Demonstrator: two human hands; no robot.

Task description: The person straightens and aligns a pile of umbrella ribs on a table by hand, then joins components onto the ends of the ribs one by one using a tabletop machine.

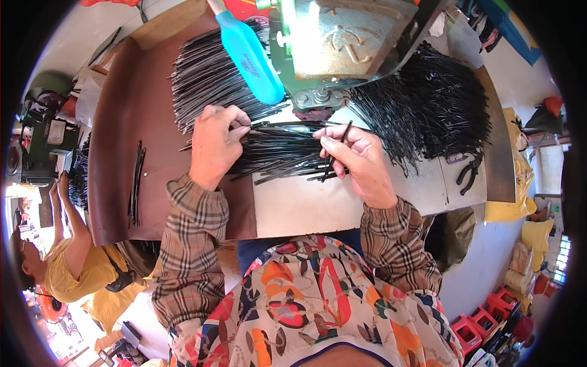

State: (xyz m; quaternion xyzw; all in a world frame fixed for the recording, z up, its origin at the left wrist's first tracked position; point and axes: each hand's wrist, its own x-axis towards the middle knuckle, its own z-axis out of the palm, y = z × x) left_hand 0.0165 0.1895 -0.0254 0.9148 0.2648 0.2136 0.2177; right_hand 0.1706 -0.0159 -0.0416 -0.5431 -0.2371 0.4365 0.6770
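My right hand (362, 160) pinches a thin black rod (346, 131) between thumb and fingers, and the rod stands tilted across the fingertips. Below and between my hands lies a loose bundle of black rods (275, 153), pointing left to right on the pale board. My left hand (215, 144) is curled at the left end of this bundle, thumb and forefinger pressed together. Whether a rod sits in that pinch is hidden. Just beyond the bundle stands a green machine (319, 98) with a bolted metal head, close to both hands.
A dense pile of black rods (214, 73) lies far left, and a larger heap (434, 98) far right. A blue paddle-shaped piece (251, 58) hangs beside the machine. Black-handled pliers (471, 173) rest at the right. Several rods (137, 183) lie apart at left. A person in yellow (73, 263) works beyond.
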